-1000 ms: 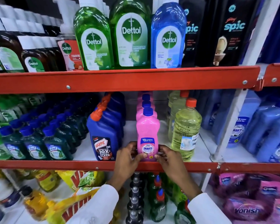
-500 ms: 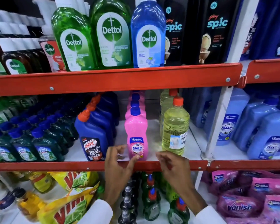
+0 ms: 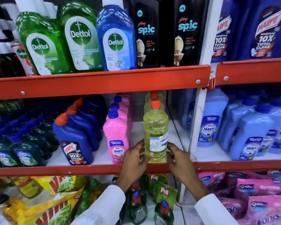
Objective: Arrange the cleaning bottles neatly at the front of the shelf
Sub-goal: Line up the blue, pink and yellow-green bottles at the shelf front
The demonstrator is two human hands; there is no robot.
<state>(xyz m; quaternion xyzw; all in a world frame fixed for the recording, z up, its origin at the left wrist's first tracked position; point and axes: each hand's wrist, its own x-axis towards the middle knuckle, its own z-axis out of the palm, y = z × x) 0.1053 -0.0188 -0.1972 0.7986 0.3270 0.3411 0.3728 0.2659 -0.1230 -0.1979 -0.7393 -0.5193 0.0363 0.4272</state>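
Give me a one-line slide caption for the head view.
Both hands, left hand and right hand, grip the yellow bottle at the middle shelf front, beside the pink Shakti bottle.

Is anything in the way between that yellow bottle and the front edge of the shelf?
Nothing visible. The yellow bottle already stands at the red front rail, with the left hand and right hand on either side of its base.

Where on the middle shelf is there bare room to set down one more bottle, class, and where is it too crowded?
Bare white shelf shows between the pink Shakti row and the yellow bottle both hands hold, and right of that bottle up to the white post. Left of the Harpic bottles, the dark bottles stand tightly packed.
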